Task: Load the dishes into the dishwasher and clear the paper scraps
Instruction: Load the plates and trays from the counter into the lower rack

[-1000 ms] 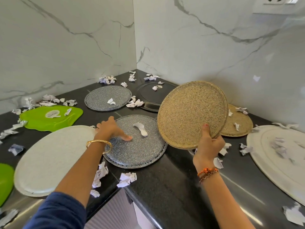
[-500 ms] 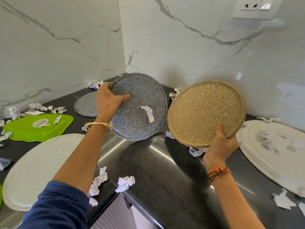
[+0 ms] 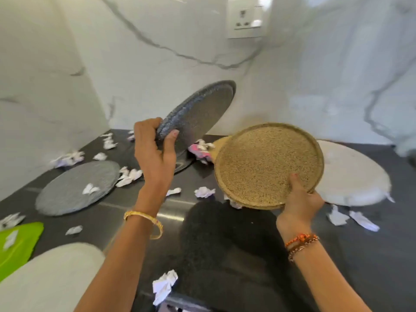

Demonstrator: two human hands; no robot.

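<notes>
My left hand grips the near rim of a grey speckled plate, held up and tilted steeply so its underside faces me. My right hand holds a tan speckled plate by its lower edge, thumb on its face, tilted toward me above the black counter. Crumpled white paper scraps lie scattered over the counter, one at the front edge. A second grey plate lies flat at the left with a scrap on it.
A large white platter lies at the right, another pale platter at the lower left, a green tray at the left edge. A dark plate sits behind my left hand. Marble walls meet in the corner; a socket is above.
My left hand picked the grey plate off the counter and tipped it up steeply; the scrap on it is gone from view. The tan plate stays lifted in my right hand.
</notes>
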